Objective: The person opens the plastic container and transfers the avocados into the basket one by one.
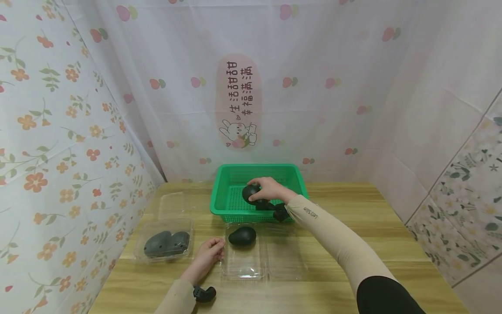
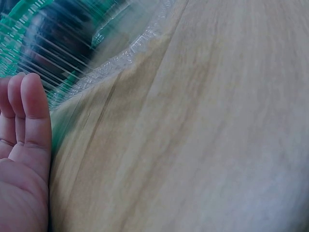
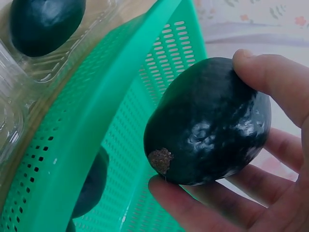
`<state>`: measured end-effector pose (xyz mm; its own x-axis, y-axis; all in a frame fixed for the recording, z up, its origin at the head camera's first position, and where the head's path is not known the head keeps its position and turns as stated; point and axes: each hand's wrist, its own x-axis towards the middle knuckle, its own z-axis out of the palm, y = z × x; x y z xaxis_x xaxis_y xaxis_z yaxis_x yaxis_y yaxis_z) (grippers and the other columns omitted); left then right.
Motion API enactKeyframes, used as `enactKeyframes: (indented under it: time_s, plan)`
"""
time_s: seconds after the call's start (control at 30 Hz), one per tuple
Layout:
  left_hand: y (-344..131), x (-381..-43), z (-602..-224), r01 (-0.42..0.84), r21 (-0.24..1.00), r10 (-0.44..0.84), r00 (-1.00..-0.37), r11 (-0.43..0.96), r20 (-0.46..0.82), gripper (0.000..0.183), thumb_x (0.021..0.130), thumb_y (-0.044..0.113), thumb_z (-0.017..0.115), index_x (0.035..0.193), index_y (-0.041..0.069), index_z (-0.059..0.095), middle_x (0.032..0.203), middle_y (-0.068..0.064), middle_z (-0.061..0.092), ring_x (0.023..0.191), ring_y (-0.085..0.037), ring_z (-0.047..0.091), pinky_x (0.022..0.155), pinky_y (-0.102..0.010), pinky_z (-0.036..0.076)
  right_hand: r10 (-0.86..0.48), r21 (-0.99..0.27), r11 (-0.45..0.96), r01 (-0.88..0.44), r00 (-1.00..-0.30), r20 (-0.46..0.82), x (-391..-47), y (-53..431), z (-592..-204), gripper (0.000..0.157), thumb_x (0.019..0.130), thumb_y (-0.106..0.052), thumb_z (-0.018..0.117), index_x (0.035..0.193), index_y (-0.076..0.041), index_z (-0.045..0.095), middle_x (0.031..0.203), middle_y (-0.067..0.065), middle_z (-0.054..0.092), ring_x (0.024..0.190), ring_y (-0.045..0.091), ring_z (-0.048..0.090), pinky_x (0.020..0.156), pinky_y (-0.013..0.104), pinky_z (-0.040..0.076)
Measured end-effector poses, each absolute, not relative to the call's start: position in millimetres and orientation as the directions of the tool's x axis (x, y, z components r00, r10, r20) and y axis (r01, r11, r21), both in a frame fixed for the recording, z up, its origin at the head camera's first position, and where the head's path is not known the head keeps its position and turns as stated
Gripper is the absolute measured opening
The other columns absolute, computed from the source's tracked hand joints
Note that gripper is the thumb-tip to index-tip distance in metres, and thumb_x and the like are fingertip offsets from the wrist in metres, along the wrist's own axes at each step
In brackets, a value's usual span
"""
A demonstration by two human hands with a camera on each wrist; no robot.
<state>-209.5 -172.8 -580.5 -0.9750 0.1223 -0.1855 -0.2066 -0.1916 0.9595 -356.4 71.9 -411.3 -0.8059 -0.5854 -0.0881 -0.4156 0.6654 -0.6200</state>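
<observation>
My right hand (image 1: 268, 189) grips a dark, glossy avocado (image 3: 207, 125) above the green plastic basket (image 1: 217, 192), thumb on one side and fingers round the other. A brown stem scar shows on its skin. Another avocado (image 3: 94, 186) lies inside the basket, partly hidden by its wall. In front of the basket lies an opened clear plastic clamshell box (image 1: 245, 266) with one avocado (image 1: 242, 236) at its far end. My left hand (image 1: 208, 257) pinches the left edge of this box; the left wrist view shows some of its fingers (image 2: 34, 104) beside the plastic.
A closed clear box (image 1: 141, 242) with dark avocados inside stands at the left of the wooden table (image 1: 333, 270). Behind it lies another piece of clear plastic (image 1: 172, 205). A printed curtain (image 1: 333, 109) hangs behind the table, and curtains flank both sides.
</observation>
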Motion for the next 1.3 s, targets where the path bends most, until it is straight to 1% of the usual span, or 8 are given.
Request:
enactKeyframes:
  time_s: [0.17,0.27,0.5,0.57,0.73,0.9,1.17,1.3]
  plan:
    - [-173.0,-209.3,-581.3,-0.203,0.961,0.119,-0.976,-0.188,-0.182,0.017,0.097,0.014,0.059,0.097,-0.002,0.056,0.078,-0.003,0.053,0.071,-0.014,0.051,0.064,-0.025,0.049,-0.577,-0.616,0.671,-0.412,-0.812,-0.087,-359.7,70.5,-418.0,0.059,0.086,-0.028,0.075,0.139,-0.014,0.052,0.119,0.014,0.058,0.067,0.018,0.060,0.058,0.034,0.052]
    - [-173.2,-209.3,-581.4,-0.204,0.961,0.120,-0.976,-0.189,-0.183,0.018,0.097,0.014,0.059,0.098,-0.004,0.056,0.078,-0.004,0.053,0.072,-0.014,0.051,0.064,-0.025,0.049,-0.570,-0.612,0.676,-0.411,-0.818,-0.081,-360.0,68.9,-421.2,0.059,0.086,-0.027,0.075,0.139,-0.014,0.052,0.121,0.015,0.057,0.070,0.018,0.060,0.059,0.031,0.050]
    - [-174.2,-210.2,-583.6,-0.197,0.963,0.119,-0.977,-0.184,-0.177,0.018,0.097,0.013,0.060,0.098,-0.004,0.055,0.079,-0.004,0.054,0.072,-0.014,0.052,0.064,-0.024,0.049,-0.573,-0.602,0.676,-0.425,-0.817,-0.066,-361.9,66.4,-429.3,0.058,0.086,-0.028,0.074,0.139,-0.012,0.053,0.125,0.012,0.058,0.101,0.023,0.058,0.077,0.036,0.050]
    - [-174.4,-210.2,-584.1,-0.194,0.963,0.118,-0.978,-0.187,-0.174,0.016,0.096,0.013,0.060,0.097,-0.002,0.056,0.079,-0.004,0.054,0.072,-0.014,0.052,0.063,-0.024,0.049,-0.572,-0.602,0.676,-0.425,-0.817,-0.066,-363.2,66.2,-432.4,0.059,0.086,-0.028,0.074,0.139,-0.013,0.052,0.126,0.012,0.057,0.105,0.024,0.058,0.079,0.037,0.050]
    - [-174.4,-210.3,-584.5,-0.192,0.964,0.121,-0.978,-0.185,-0.171,0.012,0.096,0.013,0.061,0.094,0.002,0.057,0.080,-0.004,0.054,0.073,-0.014,0.052,0.064,-0.024,0.049,-0.573,-0.607,0.672,-0.424,-0.817,-0.064,-365.3,65.1,-437.2,0.059,0.086,-0.028,0.074,0.138,-0.011,0.053,0.124,0.012,0.058,0.103,0.025,0.058,0.078,0.038,0.050]
    - [-174.4,-210.7,-583.0,-0.195,0.965,0.125,-0.977,-0.175,-0.175,0.014,0.096,0.015,0.061,0.095,0.002,0.057,0.081,-0.004,0.054,0.073,-0.014,0.052,0.064,-0.024,0.049,-0.568,-0.612,0.671,-0.418,-0.820,-0.062,-366.7,63.8,-441.1,0.060,0.086,-0.028,0.074,0.138,-0.009,0.052,0.121,0.012,0.059,0.101,0.024,0.058,0.077,0.037,0.049]
    - [-174.5,-209.8,-580.6,-0.191,0.966,0.137,-0.976,-0.174,-0.168,0.016,0.097,0.014,0.059,0.097,-0.002,0.056,0.080,-0.004,0.054,0.073,-0.014,0.052,0.065,-0.024,0.050,-0.573,-0.622,0.663,-0.416,-0.817,-0.065,-366.9,61.8,-450.0,0.060,0.085,-0.030,0.075,0.138,-0.011,0.053,0.128,0.013,0.057,0.112,0.028,0.056,0.083,0.040,0.050]
    - [-173.8,-210.4,-581.6,-0.197,0.965,0.134,-0.975,-0.173,-0.175,0.018,0.097,0.015,0.059,0.098,-0.003,0.055,0.080,-0.004,0.054,0.072,-0.014,0.052,0.064,-0.025,0.049,-0.574,-0.634,0.656,-0.411,-0.816,-0.066,-365.0,61.3,-453.1,0.059,0.085,-0.029,0.075,0.138,-0.011,0.053,0.128,0.013,0.057,0.112,0.029,0.056,0.085,0.042,0.050]
